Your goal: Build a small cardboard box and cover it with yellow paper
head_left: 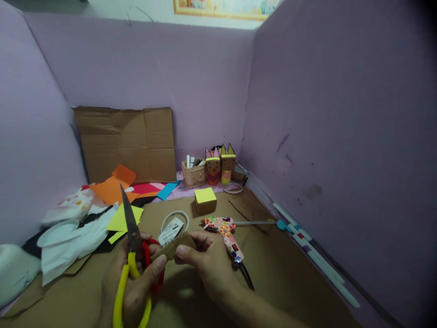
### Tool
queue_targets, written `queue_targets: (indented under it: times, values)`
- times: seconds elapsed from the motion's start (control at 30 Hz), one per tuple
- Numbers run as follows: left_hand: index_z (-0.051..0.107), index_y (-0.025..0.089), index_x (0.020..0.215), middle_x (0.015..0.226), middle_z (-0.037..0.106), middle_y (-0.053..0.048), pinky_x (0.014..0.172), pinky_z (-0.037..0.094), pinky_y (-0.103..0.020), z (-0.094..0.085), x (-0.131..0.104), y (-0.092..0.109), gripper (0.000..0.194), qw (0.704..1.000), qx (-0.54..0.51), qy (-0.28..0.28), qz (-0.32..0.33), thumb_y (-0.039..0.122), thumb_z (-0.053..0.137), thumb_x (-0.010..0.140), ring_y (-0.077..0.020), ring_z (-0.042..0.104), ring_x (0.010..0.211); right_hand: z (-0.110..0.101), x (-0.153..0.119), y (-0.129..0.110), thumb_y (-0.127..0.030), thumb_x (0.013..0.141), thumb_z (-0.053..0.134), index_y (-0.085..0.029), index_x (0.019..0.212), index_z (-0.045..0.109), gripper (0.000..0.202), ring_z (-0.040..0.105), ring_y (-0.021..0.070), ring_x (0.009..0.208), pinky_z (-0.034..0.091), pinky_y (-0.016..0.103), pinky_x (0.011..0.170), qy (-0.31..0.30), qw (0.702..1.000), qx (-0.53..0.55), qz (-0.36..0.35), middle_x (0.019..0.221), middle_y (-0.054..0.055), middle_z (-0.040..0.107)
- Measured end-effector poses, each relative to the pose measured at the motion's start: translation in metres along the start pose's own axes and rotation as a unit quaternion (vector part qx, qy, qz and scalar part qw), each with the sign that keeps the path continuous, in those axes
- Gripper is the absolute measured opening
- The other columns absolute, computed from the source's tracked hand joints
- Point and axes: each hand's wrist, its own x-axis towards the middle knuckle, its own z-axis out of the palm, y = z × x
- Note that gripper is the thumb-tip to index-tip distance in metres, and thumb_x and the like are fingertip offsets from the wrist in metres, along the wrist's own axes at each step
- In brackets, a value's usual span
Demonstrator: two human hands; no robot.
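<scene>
My left hand holds scissors with yellow and red handles, their blades pointing up and apart from the cardboard. Its thumb also presses on one end of a small brown cardboard piece. The other end is pinched between the thumb and fingers of my right hand. Just beyond the piece lies a white tape ring with a printed label. A flower-patterned glue gun rests beyond my right hand, its black cord running toward me.
A small box with a yellow top stands mid-table. Behind it are a basket and two cat-eared figures. Orange paper, yellow paper and white plastic lie left. A large cardboard sheet leans on the back wall.
</scene>
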Motion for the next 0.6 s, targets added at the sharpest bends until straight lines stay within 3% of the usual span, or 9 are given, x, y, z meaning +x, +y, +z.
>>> queue_targets:
  times: [0.6]
  values:
    - [0.047,0.026,0.098,0.060,0.054,0.009,0.038,0.042,-0.016,0.0023,-0.0035,0.0023,0.054,1.000,-0.020,-0.009,-0.010,0.033,0.080,0.056,-0.0078,0.048,0.042,-0.0024,0.0014,0.0039,-0.022,0.051,0.076,-0.014,0.067,0.071,0.019,0.057,0.0109,0.054,0.047,0.025,0.058,0.009,1.000,0.004,0.009,0.060,0.000,0.066]
